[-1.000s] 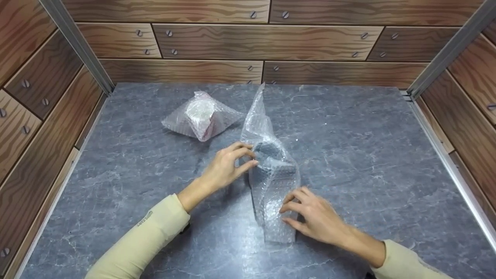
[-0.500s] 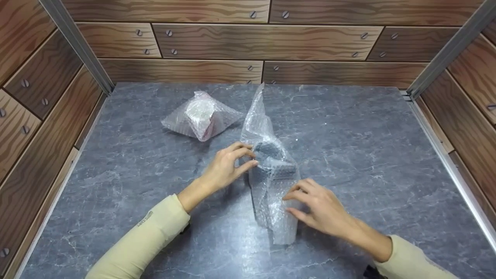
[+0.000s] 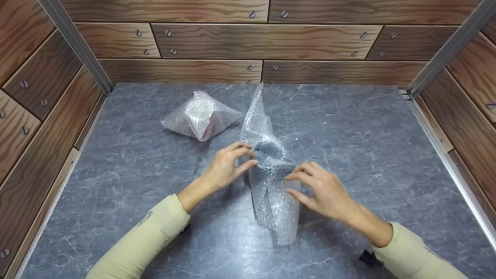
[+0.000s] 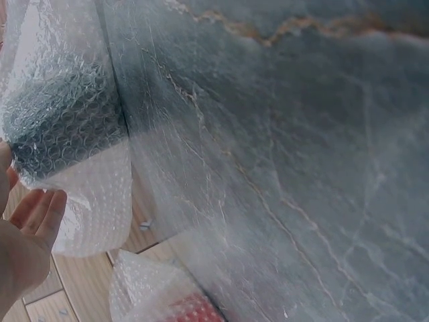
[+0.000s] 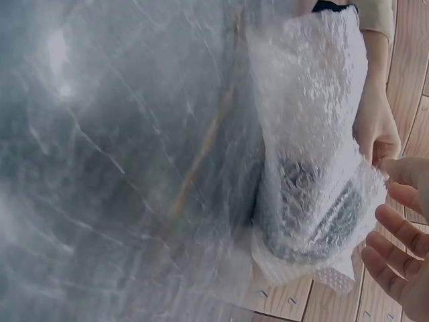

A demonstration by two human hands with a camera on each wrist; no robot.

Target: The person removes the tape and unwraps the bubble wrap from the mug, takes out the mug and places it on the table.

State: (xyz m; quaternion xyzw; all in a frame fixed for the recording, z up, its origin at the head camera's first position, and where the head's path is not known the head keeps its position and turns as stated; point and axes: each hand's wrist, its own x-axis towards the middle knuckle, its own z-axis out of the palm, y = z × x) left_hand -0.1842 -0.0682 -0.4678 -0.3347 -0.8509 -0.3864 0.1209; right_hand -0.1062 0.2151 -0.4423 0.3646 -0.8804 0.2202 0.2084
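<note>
A length of clear bubble wrap lies lengthwise on the table, folded loosely around a dark object whose kind the wrap blurs. Its far end rises to a point. At the left rim of the wrap, my left hand pinches the edge between thumb and fingers. My right hand is at the right side of the wrap, near its upper fold. In the right wrist view the fingers of that hand are spread and loosely bent beside the wrap, with a gap between them.
A second bubble-wrapped bundle, with some red showing through, sits at the back left of the grey marbled table. Wood-patterned panels enclose the back and sides. Metal rails stand at the corners.
My right hand has moved away from me along the right side of the wrap. The wrap's near flap has shifted slightly right. The left hand has stayed in place.
</note>
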